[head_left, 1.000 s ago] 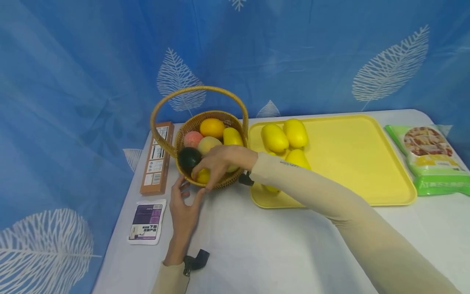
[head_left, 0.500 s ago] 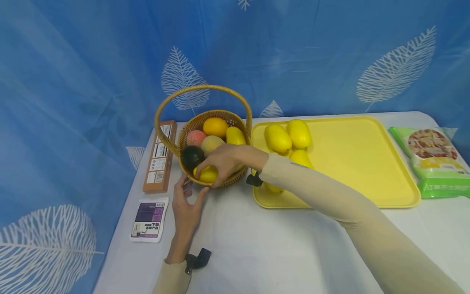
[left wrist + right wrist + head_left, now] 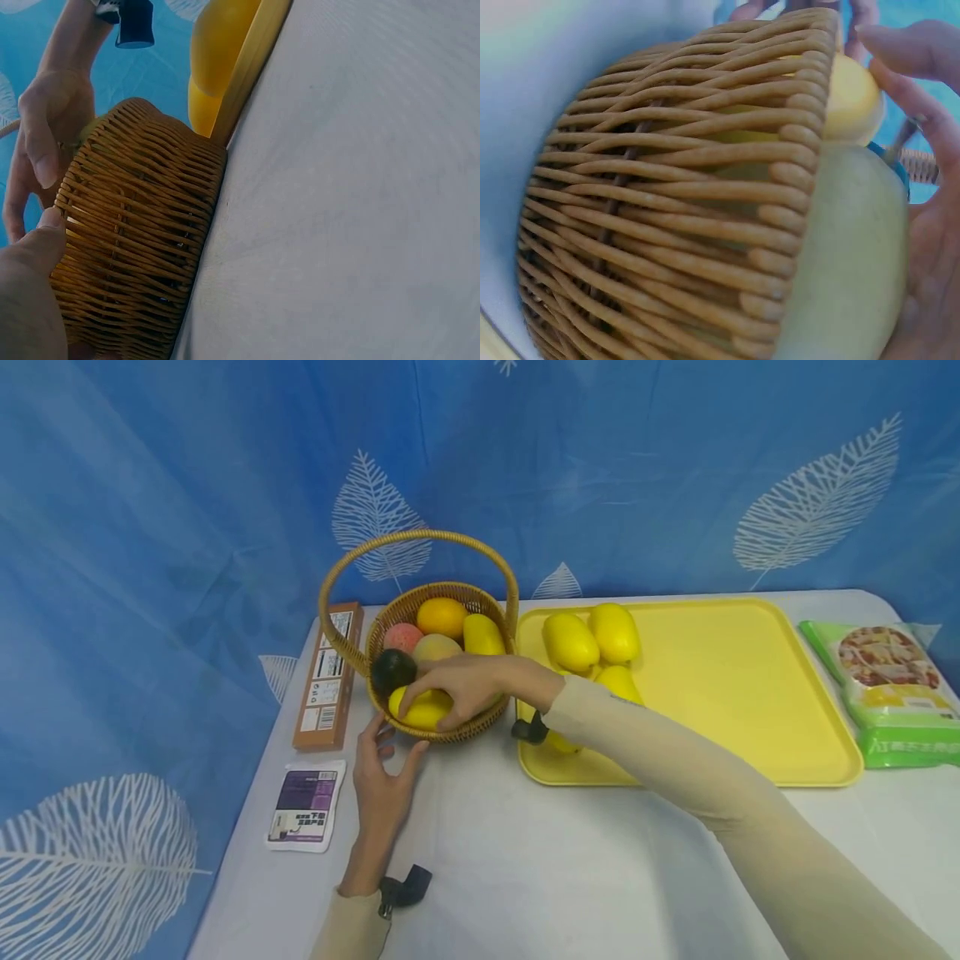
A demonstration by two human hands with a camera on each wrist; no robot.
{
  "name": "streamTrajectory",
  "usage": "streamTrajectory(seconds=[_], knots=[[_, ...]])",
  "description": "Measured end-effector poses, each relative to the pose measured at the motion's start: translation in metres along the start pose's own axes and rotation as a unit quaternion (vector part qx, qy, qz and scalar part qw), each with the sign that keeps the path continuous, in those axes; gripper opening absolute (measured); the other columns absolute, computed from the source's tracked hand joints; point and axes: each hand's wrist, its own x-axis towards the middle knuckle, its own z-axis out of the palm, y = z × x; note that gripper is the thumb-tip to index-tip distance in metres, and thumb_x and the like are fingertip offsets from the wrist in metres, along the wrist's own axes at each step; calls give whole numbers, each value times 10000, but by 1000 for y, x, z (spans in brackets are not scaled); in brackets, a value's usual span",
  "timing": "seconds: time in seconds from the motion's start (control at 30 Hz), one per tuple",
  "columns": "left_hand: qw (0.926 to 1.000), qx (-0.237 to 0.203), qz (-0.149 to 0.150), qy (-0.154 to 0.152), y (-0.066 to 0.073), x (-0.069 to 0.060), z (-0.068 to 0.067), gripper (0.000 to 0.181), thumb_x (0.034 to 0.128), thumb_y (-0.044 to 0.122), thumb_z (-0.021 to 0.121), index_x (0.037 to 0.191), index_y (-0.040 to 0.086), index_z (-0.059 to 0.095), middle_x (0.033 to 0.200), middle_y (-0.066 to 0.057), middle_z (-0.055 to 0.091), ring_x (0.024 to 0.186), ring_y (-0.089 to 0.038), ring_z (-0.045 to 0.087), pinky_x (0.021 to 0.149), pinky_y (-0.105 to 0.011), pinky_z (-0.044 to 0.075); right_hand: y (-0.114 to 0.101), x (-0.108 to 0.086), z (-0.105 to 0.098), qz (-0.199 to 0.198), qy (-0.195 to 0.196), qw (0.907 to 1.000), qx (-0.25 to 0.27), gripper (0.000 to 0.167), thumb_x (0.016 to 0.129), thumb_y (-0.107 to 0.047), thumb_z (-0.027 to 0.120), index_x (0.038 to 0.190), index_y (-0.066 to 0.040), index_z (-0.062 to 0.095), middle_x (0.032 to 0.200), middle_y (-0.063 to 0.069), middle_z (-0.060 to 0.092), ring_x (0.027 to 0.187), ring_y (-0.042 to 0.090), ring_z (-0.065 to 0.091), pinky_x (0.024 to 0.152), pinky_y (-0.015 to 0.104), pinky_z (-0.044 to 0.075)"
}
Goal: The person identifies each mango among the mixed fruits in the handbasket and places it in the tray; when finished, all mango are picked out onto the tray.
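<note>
A round wicker basket (image 3: 450,737) with a tall arched handle holds several fruits. At its near side lies a yellow oval fruit (image 3: 424,713). My right hand (image 3: 468,683) reaches over the rim, thumb and fingers spread about this fruit; its contact there is partly hidden. In the right wrist view, a pale green fruit (image 3: 847,262) lies near the palm. My left hand (image 3: 382,789) touches the basket's near-left outside, thumb and fingers spread, the table visible between palm and wicker. A dark green fruit (image 3: 393,671), a pink one (image 3: 402,637) and an orange (image 3: 442,617) lie alongside.
To the right stands a yellow tray (image 3: 735,693) with several yellow fruits (image 3: 572,642) at its left end. A brown box (image 3: 326,693) and a purple-white packet (image 3: 306,806) lie left of the basket. A green food bag (image 3: 892,693) lies far right.
My right hand has shifted slightly right and its thumb and fingers stand wider apart, so more of the yellow oval fruit shows. My left hand stays at the basket. The view has shifted slightly.
</note>
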Motion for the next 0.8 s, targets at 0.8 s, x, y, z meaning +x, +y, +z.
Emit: streamTrajectory(seconds=[0.8], knots=[[10000,22,-84,-27,0,-1,-1,736,840,260,784,1442,86,399,1332,-136,537,1176,-267,576,910,-358,516,5,-5,11,-456,1085,9930,104,576,843,-276,746,1370,-289,514,1225,49,427,972,232,511,775,237,472]])
